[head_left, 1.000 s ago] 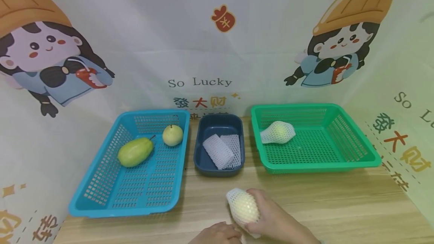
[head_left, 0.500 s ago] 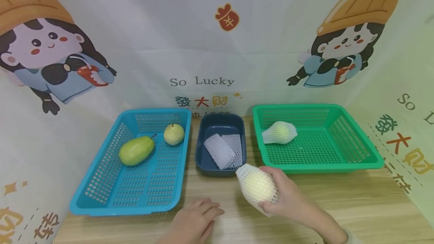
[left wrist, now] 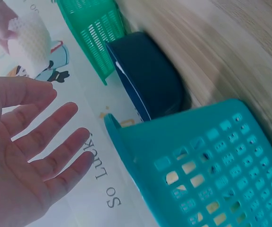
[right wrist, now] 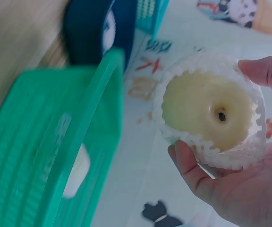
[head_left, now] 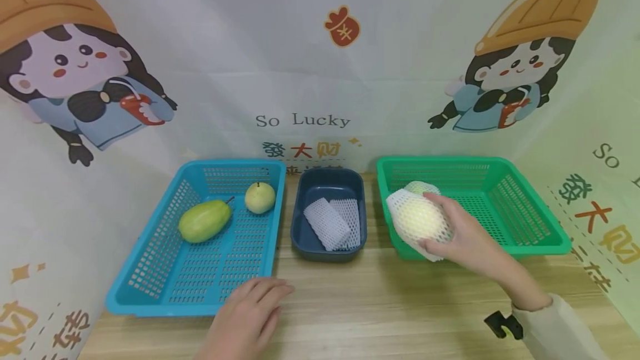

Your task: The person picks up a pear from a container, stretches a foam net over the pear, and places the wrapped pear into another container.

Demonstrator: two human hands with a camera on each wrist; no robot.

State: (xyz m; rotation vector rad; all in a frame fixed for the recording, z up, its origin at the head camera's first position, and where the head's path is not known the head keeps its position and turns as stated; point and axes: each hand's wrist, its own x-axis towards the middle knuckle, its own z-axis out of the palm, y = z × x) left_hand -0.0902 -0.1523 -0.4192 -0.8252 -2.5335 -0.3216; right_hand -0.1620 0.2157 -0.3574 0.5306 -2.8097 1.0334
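My right hand (head_left: pixel 467 232) grips a pale yellow pear (head_left: pixel 419 218) in a white foam net, above the near left part of the green basket (head_left: pixel 500 250). In the right wrist view, the bare end of the pear (right wrist: pixel 204 111) shows through the net's open mouth, thumb and fingers around its sides. Partly hidden behind it, another netted fruit (head_left: pixel 423 186) lies in the basket. My left hand (head_left: pixel 250 313) holds nothing; it hovers by the near right corner of the blue basket (head_left: pixel 165 311). Its fingers look spread in the left wrist view.
The blue basket holds a green oblong fruit (head_left: pixel 205 221) and a pear (head_left: pixel 260 198). Between the baskets stands a dark blue tray (head_left: pixel 328 256) with white foam nets (head_left: pixel 327 224). A printed cloth (head_left: pixel 225 82) hangs behind. Wooden tabletop (head_left: pixel 340 304) lies in front.
My right hand has carried the netted pear from the near middle of the table forward and right, over the green basket. My left hand has moved left, away from it, towards the blue basket.
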